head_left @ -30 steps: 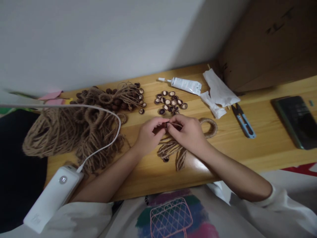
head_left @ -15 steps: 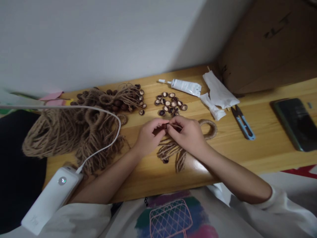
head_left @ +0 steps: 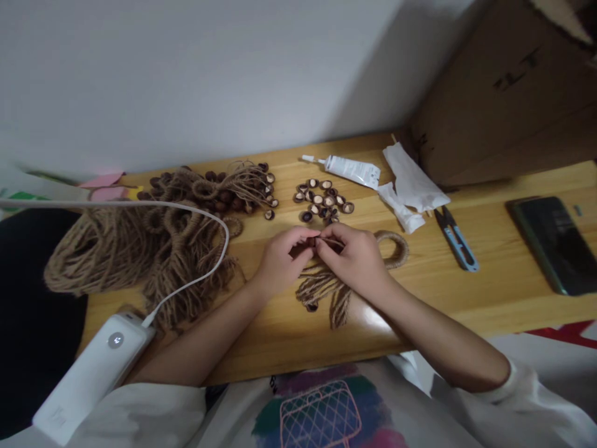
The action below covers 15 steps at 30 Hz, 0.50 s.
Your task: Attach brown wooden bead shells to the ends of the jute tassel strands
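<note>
My left hand [head_left: 285, 256] is closed in a pinch on a small dark brown nutshell piece, mostly hidden by the fingers. My right hand [head_left: 357, 255] meets it fingertip to fingertip, pinching a thin strand of jute cord [head_left: 332, 241] against the shell. Below the hands, loose cord ends [head_left: 319, 286] hang from a wrapped jute ring [head_left: 397, 249], which lies on the table right of my right hand. Another dark shell [head_left: 312, 307] sits at the ends of these cords. Just beyond my fingers lies a group of halved nutshells [head_left: 329, 201] with pale insides.
On the left are a coil of jute rope [head_left: 100, 252] and more wrapped cord pieces [head_left: 175, 274]. A white power bank [head_left: 96, 376] trails a cable. Farther back lies a glue tube [head_left: 353, 170]; white tissue [head_left: 413, 180], blue thread snips [head_left: 457, 239], a phone [head_left: 555, 242] and a cardboard box [head_left: 494, 93] are rightward.
The view has tilted slightly, shifting the scene a little. Both hands keep the same pinch at nearly the same spot.
</note>
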{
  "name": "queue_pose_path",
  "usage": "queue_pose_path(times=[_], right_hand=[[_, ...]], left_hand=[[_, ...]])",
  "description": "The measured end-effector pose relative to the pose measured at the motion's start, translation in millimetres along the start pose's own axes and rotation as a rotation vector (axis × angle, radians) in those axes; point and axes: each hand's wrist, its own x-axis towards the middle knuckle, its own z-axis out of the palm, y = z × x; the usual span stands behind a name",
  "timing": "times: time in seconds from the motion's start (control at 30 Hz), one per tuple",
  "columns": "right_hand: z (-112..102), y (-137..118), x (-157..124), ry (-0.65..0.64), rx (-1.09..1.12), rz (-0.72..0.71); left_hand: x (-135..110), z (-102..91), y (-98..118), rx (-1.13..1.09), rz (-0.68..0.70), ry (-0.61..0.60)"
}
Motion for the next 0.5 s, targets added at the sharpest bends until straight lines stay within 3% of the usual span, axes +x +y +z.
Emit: queue_pose_path(times=[0.5], right_hand=[[-0.2,0.7,0.7,-0.009,-0.011,-0.012]], left_hand=[[0.5,0.4,-0.4,0.007,0.011,0.008]])
